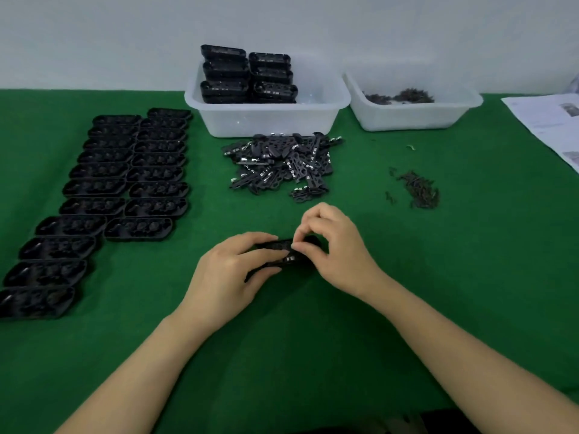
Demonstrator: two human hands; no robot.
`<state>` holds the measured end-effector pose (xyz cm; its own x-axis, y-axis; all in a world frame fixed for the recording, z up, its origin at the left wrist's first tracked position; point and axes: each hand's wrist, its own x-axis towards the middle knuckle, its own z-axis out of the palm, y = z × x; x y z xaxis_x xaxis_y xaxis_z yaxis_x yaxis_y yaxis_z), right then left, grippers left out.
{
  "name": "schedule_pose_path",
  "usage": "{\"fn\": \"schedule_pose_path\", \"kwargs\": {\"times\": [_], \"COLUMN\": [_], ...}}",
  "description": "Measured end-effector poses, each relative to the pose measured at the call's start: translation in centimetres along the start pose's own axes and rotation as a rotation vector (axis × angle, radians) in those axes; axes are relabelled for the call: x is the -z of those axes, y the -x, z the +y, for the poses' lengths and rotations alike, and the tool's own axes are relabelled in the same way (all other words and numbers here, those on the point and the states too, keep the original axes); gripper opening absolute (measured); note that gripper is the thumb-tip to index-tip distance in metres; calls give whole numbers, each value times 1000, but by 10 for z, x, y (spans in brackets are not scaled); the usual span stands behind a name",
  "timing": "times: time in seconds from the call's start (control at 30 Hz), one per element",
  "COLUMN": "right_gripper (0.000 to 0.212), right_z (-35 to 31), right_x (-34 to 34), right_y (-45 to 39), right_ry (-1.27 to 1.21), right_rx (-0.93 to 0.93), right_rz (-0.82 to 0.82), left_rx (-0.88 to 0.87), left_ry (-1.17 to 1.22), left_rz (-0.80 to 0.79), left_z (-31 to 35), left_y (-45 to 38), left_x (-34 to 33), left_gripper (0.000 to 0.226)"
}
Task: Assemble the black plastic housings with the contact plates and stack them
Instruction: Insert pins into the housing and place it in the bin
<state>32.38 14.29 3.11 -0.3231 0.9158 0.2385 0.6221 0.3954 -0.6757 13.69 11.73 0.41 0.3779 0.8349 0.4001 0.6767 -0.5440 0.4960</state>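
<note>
- The left hand [233, 270] grips a black plastic housing [283, 256] low over the green felt table [407, 292], I think to keep it steady.
- The right hand [329, 245] pinches a dark contact plate with silver tabs [289, 259] onto it.
- The loose heap of contact plates [282, 166] lies just ahead, near for reaching.
- Finished housings stand stacked in a white plastic tub [266, 120].

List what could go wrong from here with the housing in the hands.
The right hand pinches a contact plate over the housing that the left hand grips; a tilted plate may seat crooked. The plate pile lies just beyond the hands, so a forward reach may scatter it.
</note>
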Motion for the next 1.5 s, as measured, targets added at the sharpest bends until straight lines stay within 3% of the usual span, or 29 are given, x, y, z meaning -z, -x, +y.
{"fn": "schedule_pose_path", "kwargs": {"times": [0.27, 0.47, 0.7, 0.9, 1.13, 1.5], "right_gripper": [7, 5, 7, 31, 23, 23], "right_z": [10, 10, 12, 7, 7, 16], "right_x": [-9, -5, -6, 5, 19, 30], "right_y": [4, 6, 6, -2, -23, -19], "right_ry": [130, -50, 47, -31, -123, -193], "right_rx": [8, -84, -112, -304, -432, -374], "right_rz": [69, 79, 42, -137, -376, -412], "left_rx": [1, 12, 3, -37, -81, -77], "left_ry": [-12, 2, 3, -28, -47, -23], "left_rz": [24, 17, 19, 27, 32, 15], "left_z": [0, -1, -1, -2, -2, -5], "left_y": [1, 1, 0, -1, -2, -3], "left_x": [-1, -1, -1, -2, -2, -1], "left_gripper": [21, 21, 21, 23, 23, 23]}}
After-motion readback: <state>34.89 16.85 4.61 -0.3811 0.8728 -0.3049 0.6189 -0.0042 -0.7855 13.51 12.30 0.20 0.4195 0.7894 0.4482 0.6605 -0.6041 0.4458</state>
